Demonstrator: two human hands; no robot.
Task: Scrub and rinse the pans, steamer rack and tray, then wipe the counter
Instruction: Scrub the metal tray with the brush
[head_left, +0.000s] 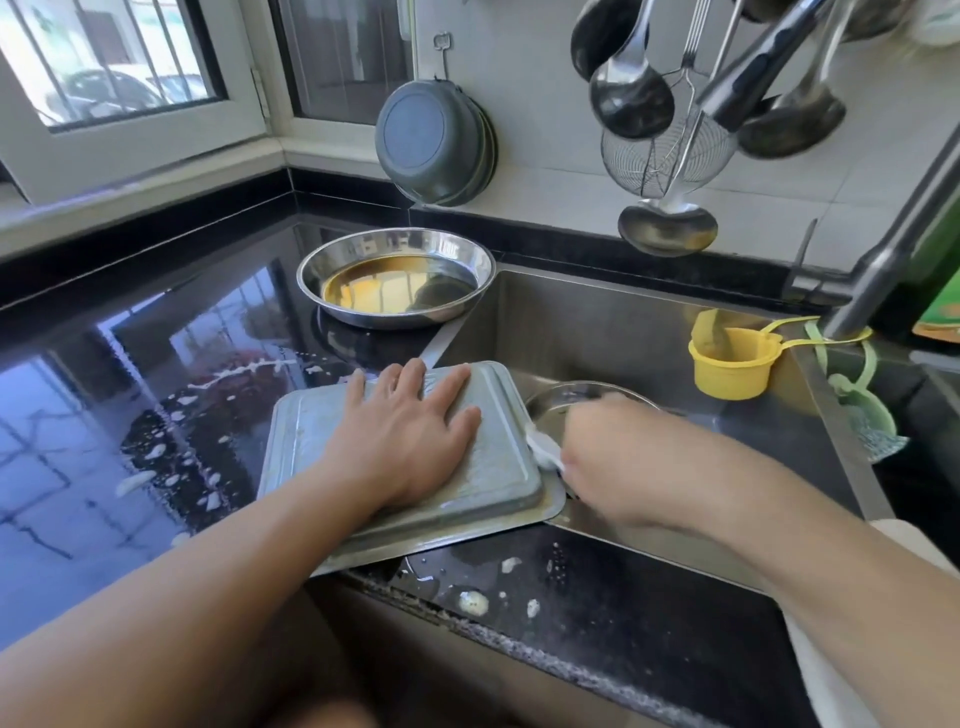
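A rectangular metal tray (306, 441) lies upside down across the sink's left edge, half on the black counter. My left hand (410, 436) presses flat on its soapy bottom with fingers spread. My right hand (613, 457), blurred, grips a foamy white scrubber (543, 448) against the tray's right edge. Behind that hand a round steel pan (561, 397) sits in the sink, mostly hidden. A second round steel pan (395, 278) holding brownish liquid rests on the counter at the back.
The counter (156, 374) is wet with foam blobs, also along its front edge (472, 603). A yellow strainer cup (732, 364) and green cloth (867, 415) hang by the faucet (883, 260). Ladles (631, 98), a skimmer and grey bowls (434, 140) hang on the wall.
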